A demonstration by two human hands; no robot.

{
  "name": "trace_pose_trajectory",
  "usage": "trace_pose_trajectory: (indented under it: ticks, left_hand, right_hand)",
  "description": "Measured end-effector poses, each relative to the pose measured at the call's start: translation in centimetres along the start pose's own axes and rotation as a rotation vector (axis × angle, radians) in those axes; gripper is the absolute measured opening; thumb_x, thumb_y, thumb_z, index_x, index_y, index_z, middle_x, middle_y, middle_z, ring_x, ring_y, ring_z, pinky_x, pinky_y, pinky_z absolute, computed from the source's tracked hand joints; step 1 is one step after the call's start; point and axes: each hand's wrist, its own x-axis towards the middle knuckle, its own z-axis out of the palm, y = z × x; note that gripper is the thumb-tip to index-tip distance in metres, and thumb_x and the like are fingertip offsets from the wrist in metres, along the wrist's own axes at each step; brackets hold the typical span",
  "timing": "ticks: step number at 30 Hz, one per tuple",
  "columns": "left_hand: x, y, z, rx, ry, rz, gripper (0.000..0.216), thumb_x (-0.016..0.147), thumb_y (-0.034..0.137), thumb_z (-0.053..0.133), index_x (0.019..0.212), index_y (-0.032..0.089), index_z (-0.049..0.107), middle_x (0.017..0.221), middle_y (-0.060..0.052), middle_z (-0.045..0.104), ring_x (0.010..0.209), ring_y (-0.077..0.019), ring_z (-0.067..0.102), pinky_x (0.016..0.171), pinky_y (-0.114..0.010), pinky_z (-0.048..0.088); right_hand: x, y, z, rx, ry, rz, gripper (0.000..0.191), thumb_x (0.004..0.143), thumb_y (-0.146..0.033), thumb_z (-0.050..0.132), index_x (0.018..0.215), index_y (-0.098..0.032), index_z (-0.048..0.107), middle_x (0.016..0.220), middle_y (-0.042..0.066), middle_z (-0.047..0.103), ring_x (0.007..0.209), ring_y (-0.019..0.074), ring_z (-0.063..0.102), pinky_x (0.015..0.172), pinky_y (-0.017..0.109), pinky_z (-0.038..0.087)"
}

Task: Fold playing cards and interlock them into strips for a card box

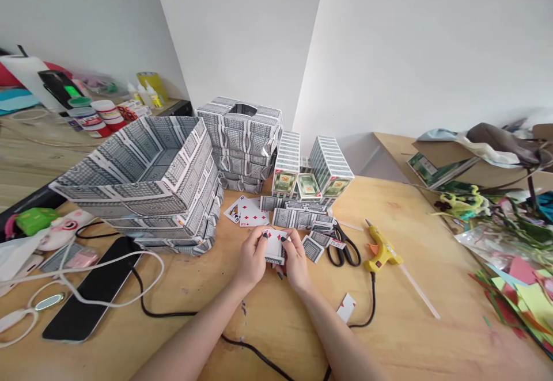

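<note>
Both my hands meet over the wooden table (432, 346), pinching one playing card (273, 246) between them. My left hand (252, 259) grips its left edge and my right hand (297, 261) its right edge, fingers closed on it. Just beyond lie face-up diamond cards (247, 212) and a row of folded card pieces (299, 218). A large box woven from cards (149, 179) stands to the left, a second card box (242, 139) behind it.
Stacked card decks (309, 171) stand behind the loose cards. Black scissors (343, 248) and a yellow glue gun (380, 251) lie right of my hands, its black cable (371, 306) trailing toward me. A phone (88, 294) and white cables lie left; paper scraps (518, 266) right.
</note>
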Motion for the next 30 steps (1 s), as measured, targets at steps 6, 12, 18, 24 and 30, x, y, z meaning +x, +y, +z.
trace_pose_trajectory:
  ticks: [6,12,18,24,30]
  left_hand:
    - [0.1,0.2,0.1,-0.021,0.015,-0.023,0.017,0.077,0.019,0.037,0.083,0.017,0.053,0.076,0.000,0.057,0.066,-0.0127,0.051,0.058,-0.022,0.041]
    - [0.0,0.2,0.3,-0.048,0.036,-0.014,0.012,0.076,0.021,0.036,0.076,0.018,0.048,0.067,0.002,0.049,0.057,-0.0109,0.044,0.051,-0.020,0.037]
    - [0.2,0.1,0.1,-0.066,0.092,0.027,0.011,0.074,0.021,0.035,0.072,0.019,0.046,0.064,0.002,0.047,0.054,-0.0106,0.043,0.048,-0.020,0.037]
    - [-0.4,0.1,-0.6,-0.033,-0.020,0.064,0.014,0.076,0.025,0.036,0.075,0.019,0.049,0.062,0.002,0.050,0.051,-0.0113,0.046,0.047,-0.022,0.038]
    - [-0.2,0.2,-0.8,-0.024,-0.007,0.054,0.023,0.080,0.028,0.032,0.082,0.018,0.053,0.064,0.001,0.055,0.051,-0.0116,0.049,0.047,-0.022,0.038]
  right_hand:
    - [0.1,-0.3,0.0,0.006,-0.010,0.002,0.005,0.077,-0.026,0.040,0.080,-0.023,0.039,0.042,-0.011,0.041,0.027,0.0064,0.035,0.024,0.013,0.024]
    - [0.3,-0.1,-0.2,0.071,-0.036,0.004,0.011,0.075,-0.029,0.047,0.078,-0.023,0.038,0.047,-0.011,0.042,0.024,0.0057,0.034,0.022,0.015,0.025]
    - [0.3,-0.4,-0.4,0.136,-0.137,0.076,0.022,0.075,-0.038,0.043,0.091,-0.022,0.043,0.054,-0.005,0.050,0.032,0.0097,0.043,0.025,0.018,0.030]
    - [0.7,-0.1,-0.4,0.061,-0.120,0.147,0.031,0.078,-0.048,0.044,0.065,-0.020,0.045,0.046,-0.005,0.044,0.031,0.0096,0.041,0.026,0.020,0.031]
    - [1.0,0.3,-1.2,-0.058,-0.190,0.060,0.035,0.076,-0.051,0.050,0.065,-0.018,0.049,0.044,-0.006,0.044,0.030,0.0086,0.041,0.030,0.021,0.037]
